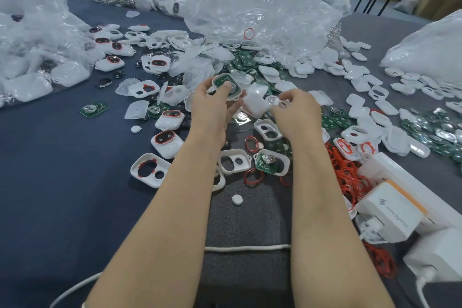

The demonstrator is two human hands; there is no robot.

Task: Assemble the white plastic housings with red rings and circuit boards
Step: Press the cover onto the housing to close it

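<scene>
My left hand (212,105) grips a white housing (227,87) with a green circuit board seated inside it, thumb pressing on the board. My right hand (296,110) pinches a small clear plastic piece (276,102) just right of a white cover (255,102) lying between the hands. Loose red rings (253,177) and empty white housings (234,164) lie near my forearms. A housing with a board in it (271,162) sits beside them. Green circuit boards (94,109) are scattered over the table.
Crumpled clear plastic bags (250,2) stand at the back, left and right. Finished housings with red rings (167,139) lie at the left. A heap of red rings (346,172) and white chargers (390,215) with cables sit at the right. The dark blue table (62,182) shows at the front left.
</scene>
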